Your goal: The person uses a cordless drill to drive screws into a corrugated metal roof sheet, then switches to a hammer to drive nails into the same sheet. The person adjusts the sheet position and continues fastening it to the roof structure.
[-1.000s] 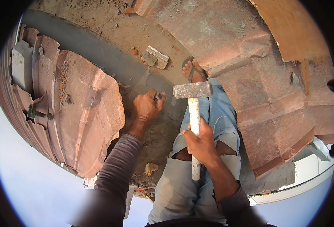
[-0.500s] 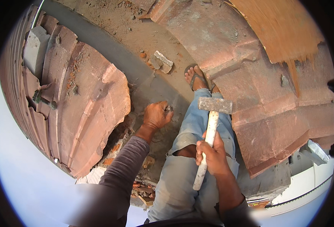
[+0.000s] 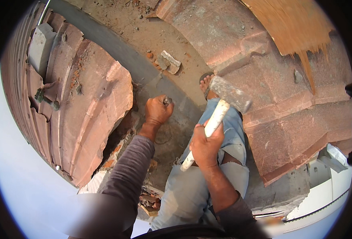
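Observation:
My left hand [image 3: 156, 113] is closed around a metal chisel [image 3: 168, 100]; only its blunt round end shows above the fist, and the rest is hidden. The fist is over a grey concrete surface [image 3: 180, 123], left of my legs. In my right hand [image 3: 208, 146] is a sledgehammer [image 3: 232, 95] with a short white handle and a worn grey block head. I grip it partway along the handle, which slants up and right. The head hangs in front of my shin and foot, apart from the chisel.
Rusty corrugated metal sheets [image 3: 96, 95] with a jagged edge lie at left, bearing a concrete block [image 3: 41, 46]. More bent sheets [image 3: 283, 115] lie at right under splintered plywood [image 3: 293, 28]. A broken masonry piece [image 3: 170, 61] sits on the sandy ground ahead. Rubble [image 3: 150, 199] shows beside my left arm.
My right hand has moved left and up with the sledgehammer, whose handle now tilts and whose head has turned. My left fist with the chisel has shifted slightly left and up in the view.

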`<action>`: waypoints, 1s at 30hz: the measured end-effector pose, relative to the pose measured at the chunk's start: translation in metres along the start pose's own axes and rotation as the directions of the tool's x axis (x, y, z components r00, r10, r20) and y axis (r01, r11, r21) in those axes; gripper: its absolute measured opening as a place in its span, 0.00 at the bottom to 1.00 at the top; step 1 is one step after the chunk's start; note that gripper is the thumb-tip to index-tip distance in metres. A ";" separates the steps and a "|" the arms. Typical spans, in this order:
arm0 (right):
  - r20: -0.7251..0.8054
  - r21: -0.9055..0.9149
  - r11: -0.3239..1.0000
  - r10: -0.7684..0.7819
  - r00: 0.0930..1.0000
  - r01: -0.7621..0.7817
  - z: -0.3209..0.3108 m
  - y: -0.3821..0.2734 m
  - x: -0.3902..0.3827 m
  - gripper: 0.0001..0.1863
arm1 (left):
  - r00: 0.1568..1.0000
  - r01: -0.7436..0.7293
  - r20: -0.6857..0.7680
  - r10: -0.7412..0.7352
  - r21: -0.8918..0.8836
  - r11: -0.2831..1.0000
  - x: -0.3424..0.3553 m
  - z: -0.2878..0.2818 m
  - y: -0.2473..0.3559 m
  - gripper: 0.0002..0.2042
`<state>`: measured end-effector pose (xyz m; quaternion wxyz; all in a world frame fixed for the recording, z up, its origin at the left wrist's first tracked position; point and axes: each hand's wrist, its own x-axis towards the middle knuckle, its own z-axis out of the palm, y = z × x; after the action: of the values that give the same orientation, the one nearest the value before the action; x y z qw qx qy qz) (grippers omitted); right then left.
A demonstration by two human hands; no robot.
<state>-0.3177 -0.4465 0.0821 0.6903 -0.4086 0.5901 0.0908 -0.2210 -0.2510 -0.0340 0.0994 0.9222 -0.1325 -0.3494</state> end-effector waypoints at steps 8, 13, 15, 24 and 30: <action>0.252 0.320 0.941 0.028 0.967 -0.111 -0.067 0.016 -0.003 0.08 | 0.990 0.014 0.142 -0.024 0.071 0.997 -0.005 -0.001 0.008 0.11; -0.558 0.548 0.669 -0.154 0.815 0.502 -0.081 -0.101 0.027 0.10 | 0.990 -0.008 0.143 -0.017 0.174 0.985 -0.010 0.009 0.003 0.09; -0.529 0.517 0.830 0.118 0.841 0.208 -0.039 -0.057 0.014 0.08 | 0.992 -0.033 0.124 0.010 0.180 0.983 -0.012 0.007 0.003 0.09; 0.229 0.402 0.885 0.152 0.961 -0.236 -0.103 0.029 0.004 0.09 | 0.972 -0.011 0.232 -0.049 0.247 0.969 -0.011 0.000 0.014 0.10; -0.400 0.627 0.712 -0.051 0.915 0.315 -0.074 -0.036 0.035 0.09 | 0.984 -0.014 0.177 -0.031 0.252 0.968 -0.009 0.009 0.002 0.10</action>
<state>-0.3403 -0.5317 0.0694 0.6790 -0.1944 0.6518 -0.2764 -0.2334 -0.2506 -0.0348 -0.0323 0.8927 -0.1802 -0.4117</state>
